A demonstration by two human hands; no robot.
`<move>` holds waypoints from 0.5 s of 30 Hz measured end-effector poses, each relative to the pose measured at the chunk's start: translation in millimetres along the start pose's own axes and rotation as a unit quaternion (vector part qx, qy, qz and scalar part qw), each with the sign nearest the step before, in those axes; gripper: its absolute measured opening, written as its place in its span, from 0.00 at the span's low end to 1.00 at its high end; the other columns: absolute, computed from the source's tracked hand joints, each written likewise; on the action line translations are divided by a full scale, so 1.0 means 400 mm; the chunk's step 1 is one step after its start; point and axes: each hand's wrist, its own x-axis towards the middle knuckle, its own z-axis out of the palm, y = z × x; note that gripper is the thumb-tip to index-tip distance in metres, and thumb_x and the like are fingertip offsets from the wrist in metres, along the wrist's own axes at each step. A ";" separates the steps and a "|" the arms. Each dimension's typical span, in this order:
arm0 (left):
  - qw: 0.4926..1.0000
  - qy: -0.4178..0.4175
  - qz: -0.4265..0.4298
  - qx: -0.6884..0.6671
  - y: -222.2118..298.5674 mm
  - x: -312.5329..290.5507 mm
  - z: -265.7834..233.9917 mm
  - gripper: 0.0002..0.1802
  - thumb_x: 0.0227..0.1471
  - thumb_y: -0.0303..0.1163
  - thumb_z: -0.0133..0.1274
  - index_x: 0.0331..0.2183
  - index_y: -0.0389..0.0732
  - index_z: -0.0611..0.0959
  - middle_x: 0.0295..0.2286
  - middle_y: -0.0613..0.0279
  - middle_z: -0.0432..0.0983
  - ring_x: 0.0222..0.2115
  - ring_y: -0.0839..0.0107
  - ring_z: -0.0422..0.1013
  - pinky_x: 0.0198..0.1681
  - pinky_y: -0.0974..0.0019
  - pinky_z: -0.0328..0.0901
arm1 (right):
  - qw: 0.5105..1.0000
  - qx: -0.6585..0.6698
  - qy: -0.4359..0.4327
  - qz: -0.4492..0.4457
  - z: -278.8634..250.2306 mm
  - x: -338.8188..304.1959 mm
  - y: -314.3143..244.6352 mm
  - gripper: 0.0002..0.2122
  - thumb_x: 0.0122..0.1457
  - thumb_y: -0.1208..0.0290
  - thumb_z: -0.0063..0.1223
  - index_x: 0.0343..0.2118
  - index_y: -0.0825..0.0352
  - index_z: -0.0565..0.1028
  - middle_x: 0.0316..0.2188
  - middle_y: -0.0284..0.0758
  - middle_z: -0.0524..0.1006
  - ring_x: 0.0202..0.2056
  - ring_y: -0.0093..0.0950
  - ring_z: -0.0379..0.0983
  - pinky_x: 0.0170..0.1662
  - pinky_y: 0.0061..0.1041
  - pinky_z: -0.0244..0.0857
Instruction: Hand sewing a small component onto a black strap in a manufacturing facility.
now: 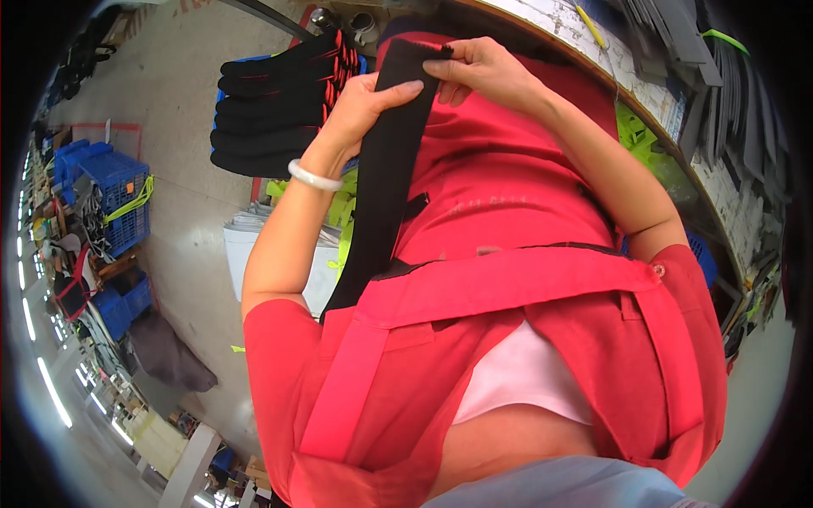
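A long black fabric strip (388, 178) hangs over the left side of my red apron, its cut upper end raised between both hands. My left hand (360, 114), with a white bangle on its wrist, is closed on the strip's left edge. Its thumb lies across the front of the cloth, and its other fingers are mostly hidden. At the upper right corner, my right hand (484, 74) pinches the strip's edge between thumb and fingers. The lower part of the strip runs down beside my left upper arm, where its end is out of sight.
To the left, folded black fabric pieces (275, 110) with red edges lie stacked on something blue. A metal cup (364, 30) stands behind them. On the right are a worn white worktable (677, 110), a yellow tool (591, 27) and grey strips (745, 127). Blue crates (118, 199) stand far left.
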 end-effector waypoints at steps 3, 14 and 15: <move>0.993 0.040 0.089 0.067 -0.021 0.021 0.011 0.13 0.47 0.31 0.63 0.35 0.36 0.82 0.26 0.67 0.79 0.25 0.82 0.73 0.29 0.76 0.67 | 0.996 -0.018 0.091 -0.009 0.007 0.000 -0.009 0.17 0.57 0.58 0.57 0.29 0.71 0.75 0.19 0.34 0.76 0.23 0.20 0.75 0.29 0.18 0.69; 0.986 0.061 0.137 0.076 0.001 0.072 -0.008 0.11 0.51 0.34 0.59 0.35 0.37 0.82 0.26 0.64 0.79 0.24 0.79 0.74 0.28 0.76 0.68 | 0.994 0.085 0.058 0.024 0.019 0.025 0.063 0.12 0.60 0.61 0.54 0.32 0.67 0.76 0.25 0.31 0.77 0.26 0.18 0.74 0.33 0.19 0.69; 0.986 0.062 0.135 0.074 -0.002 0.066 -0.010 0.11 0.51 0.34 0.59 0.35 0.37 0.82 0.26 0.64 0.79 0.24 0.79 0.74 0.28 0.76 0.68 | 0.996 0.072 0.043 -0.005 0.019 0.026 0.069 0.12 0.60 0.61 0.54 0.33 0.67 0.76 0.25 0.31 0.77 0.26 0.18 0.73 0.33 0.19 0.69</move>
